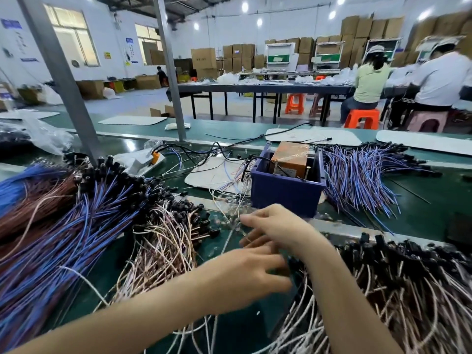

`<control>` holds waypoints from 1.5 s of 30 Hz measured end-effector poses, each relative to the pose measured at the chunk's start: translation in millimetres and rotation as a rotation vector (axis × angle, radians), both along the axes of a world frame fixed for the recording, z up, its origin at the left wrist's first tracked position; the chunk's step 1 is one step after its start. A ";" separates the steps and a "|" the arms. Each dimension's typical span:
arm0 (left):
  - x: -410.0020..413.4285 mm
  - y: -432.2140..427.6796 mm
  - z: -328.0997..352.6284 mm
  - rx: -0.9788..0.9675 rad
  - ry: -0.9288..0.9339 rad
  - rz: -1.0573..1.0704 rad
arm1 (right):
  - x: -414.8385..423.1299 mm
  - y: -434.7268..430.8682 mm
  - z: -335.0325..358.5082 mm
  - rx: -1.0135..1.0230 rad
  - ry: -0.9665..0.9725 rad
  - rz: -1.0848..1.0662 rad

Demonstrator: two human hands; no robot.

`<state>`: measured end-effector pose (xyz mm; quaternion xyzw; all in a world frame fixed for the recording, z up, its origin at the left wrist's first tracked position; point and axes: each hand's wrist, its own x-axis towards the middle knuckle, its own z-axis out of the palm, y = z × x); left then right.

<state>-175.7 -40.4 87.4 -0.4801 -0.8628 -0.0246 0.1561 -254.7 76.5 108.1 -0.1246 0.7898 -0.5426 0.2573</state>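
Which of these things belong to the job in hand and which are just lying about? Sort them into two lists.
In hand: right hand; left hand; thin pale wires at the fingertips; pale wire pile beside them.
Lying about: blue bin; orange box inside it; purple wire bundle; white pad; plastic bag.

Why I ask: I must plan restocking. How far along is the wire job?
Done, it seems: blue wires lie bundled at the left. In hand: the right hand and left hand, blurred, work among pale wires near the bin; whether they grip one is unclear. Left, likely: the big pale pile at the right, so much remains.
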 end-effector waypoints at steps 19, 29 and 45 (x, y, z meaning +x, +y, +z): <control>-39.0 -18.1 -1.3 1.246 -0.783 0.544 | -11.0 23.0 7.8 -0.247 0.140 -0.155; -55.9 -8.8 50.3 1.338 -0.534 0.364 | -6.2 29.5 14.5 -0.395 -0.138 0.044; 28.7 23.8 3.0 0.988 -0.897 0.119 | 5.3 33.2 41.2 -0.600 0.035 -0.339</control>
